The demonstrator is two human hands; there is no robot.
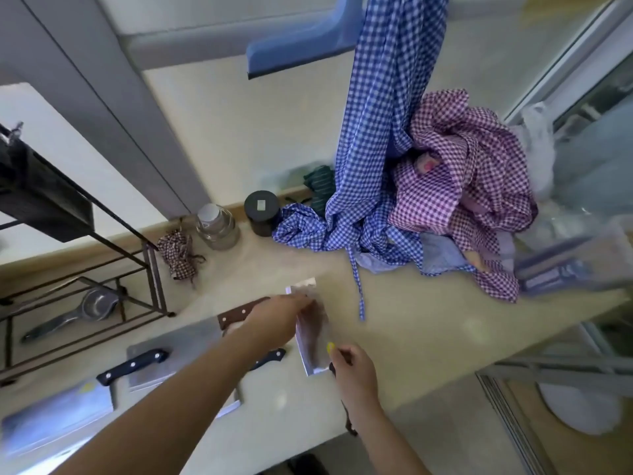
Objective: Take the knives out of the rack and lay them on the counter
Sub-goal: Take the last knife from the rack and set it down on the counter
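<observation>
A steel cleaver point(310, 341) hovers just over the beige counter point(428, 341), blurred by motion. My right hand point(356, 370) grips its dark handle at the near end. My left hand point(279, 320) pinches the far top edge of its blade. Left of it, three knives lie flat: a brown-handled cleaver point(191, 341), a black-handled cleaver point(58, 416) resting partly on it, and another black-handled knife point(270, 358), its blade mostly hidden under my left forearm. The dark metal rack point(150, 265) stands at the far left; no knife shows in it.
A metal strainer point(87, 303) lies in the rack's lower tier. A glass jar point(217, 228) and a dark canister point(262, 212) stand by the wall. Blue gingham cloth point(370, 200) and purple gingham cloth point(459, 186) pile up at the right, beside a plastic box point(568, 265).
</observation>
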